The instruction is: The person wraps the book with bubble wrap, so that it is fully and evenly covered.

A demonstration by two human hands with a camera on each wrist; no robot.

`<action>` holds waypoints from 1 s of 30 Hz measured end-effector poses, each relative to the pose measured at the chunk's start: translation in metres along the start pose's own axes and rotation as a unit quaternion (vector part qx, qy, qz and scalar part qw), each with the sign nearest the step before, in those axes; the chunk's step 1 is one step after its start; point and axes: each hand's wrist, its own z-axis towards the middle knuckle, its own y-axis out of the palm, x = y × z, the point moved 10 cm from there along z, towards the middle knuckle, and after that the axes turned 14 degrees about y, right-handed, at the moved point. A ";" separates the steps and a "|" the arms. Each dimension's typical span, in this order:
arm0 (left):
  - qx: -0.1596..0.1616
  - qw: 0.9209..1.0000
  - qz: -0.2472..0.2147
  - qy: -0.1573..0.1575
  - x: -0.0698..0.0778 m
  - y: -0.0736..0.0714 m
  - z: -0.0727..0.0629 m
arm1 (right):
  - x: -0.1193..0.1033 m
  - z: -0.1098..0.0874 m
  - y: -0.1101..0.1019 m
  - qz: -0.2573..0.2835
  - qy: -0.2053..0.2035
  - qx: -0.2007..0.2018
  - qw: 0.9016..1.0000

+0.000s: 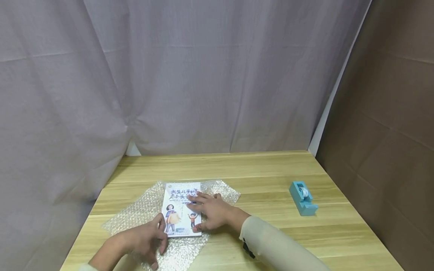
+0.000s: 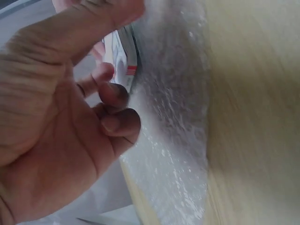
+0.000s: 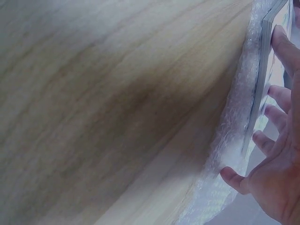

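Observation:
A paperback book [image 1: 181,210] with a white illustrated cover lies face up on a sheet of bubble wrap [image 1: 140,208]. My right hand [image 1: 214,213] rests on the right side of its cover, fingers spread. At the lower left corner of the book is my left hand [image 1: 146,239], low over the bubble wrap, its thumb side right at the book's edge. In the left wrist view the fingers of this hand [image 2: 70,93] bend loosely with nothing between them. The right wrist view shows the book's page edge [image 3: 265,61] under the right fingers.
A blue tape dispenser [image 1: 303,199] with a roll of clear tape stands at the right of the wooden table [image 1: 264,180]. Grey curtains [image 1: 190,82] hang behind and to the left, and a brown one [image 1: 386,124] on the right.

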 end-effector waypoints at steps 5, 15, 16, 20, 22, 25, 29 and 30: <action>-0.015 1.000 0.020 -0.015 0.001 0.006 -0.001 | 0.000 -0.001 -0.002 -0.003 -0.001 0.004 1.000; -0.030 0.998 0.061 0.004 0.008 0.008 0.000 | -0.002 -0.004 -0.004 0.008 -0.003 0.001 1.000; -0.032 0.998 0.060 -0.001 0.008 0.009 0.000 | -0.002 -0.004 -0.004 0.009 -0.002 0.001 1.000; -0.044 0.996 0.044 -0.057 0.005 0.011 -0.004 | -0.004 -0.005 -0.005 0.009 -0.001 0.000 1.000; -0.048 0.995 0.044 -0.081 0.005 0.012 -0.007 | -0.004 -0.005 -0.005 0.008 -0.001 -0.001 1.000; -0.042 0.994 0.079 -0.066 0.012 0.012 -0.007 | -0.003 -0.004 -0.004 0.005 0.000 -0.001 1.000; -0.034 0.990 0.131 -0.032 0.019 0.011 -0.005 | -0.001 -0.002 0.000 0.003 0.003 -0.004 1.000; -0.035 0.990 0.136 -0.031 0.019 0.011 -0.004 | 0.000 -0.002 0.000 0.004 0.003 -0.004 1.000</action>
